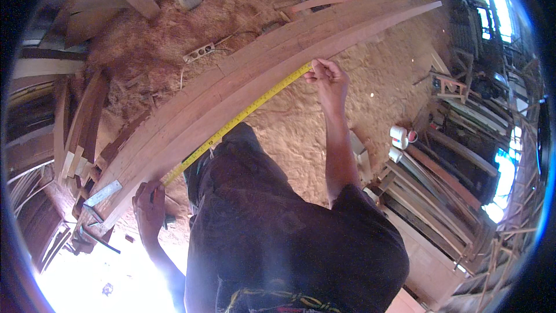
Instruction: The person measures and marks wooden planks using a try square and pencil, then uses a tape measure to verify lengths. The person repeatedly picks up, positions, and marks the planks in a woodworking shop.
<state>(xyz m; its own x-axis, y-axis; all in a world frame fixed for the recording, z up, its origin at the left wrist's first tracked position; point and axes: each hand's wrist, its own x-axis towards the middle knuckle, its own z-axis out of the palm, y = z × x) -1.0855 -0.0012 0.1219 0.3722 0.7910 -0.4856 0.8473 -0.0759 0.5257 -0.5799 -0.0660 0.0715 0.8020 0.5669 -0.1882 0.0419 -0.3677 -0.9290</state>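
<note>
A yellow measuring tape (243, 115) is stretched taut along the near edge of a long wooden plank (231, 84). At its far right end, my right hand (329, 80) pinches the tape between thumb and fingers. My left hand (149, 204) is closed at the tape's other end, low beside the plank's near left part. A small reddish thing shows between the left fingers, too small to name. Whether the tape's case is in either hand cannot be seen. A metal square (103, 193) lies on the plank's left end, beyond my left hand.
A white power strip (198, 53) lies on sawdust behind the plank. Stacked boards (431, 206) and a white container (398, 137) stand to the right. More timber (81, 122) leans at the left. A dark thin bar (101, 240) juts out near the plank's left end.
</note>
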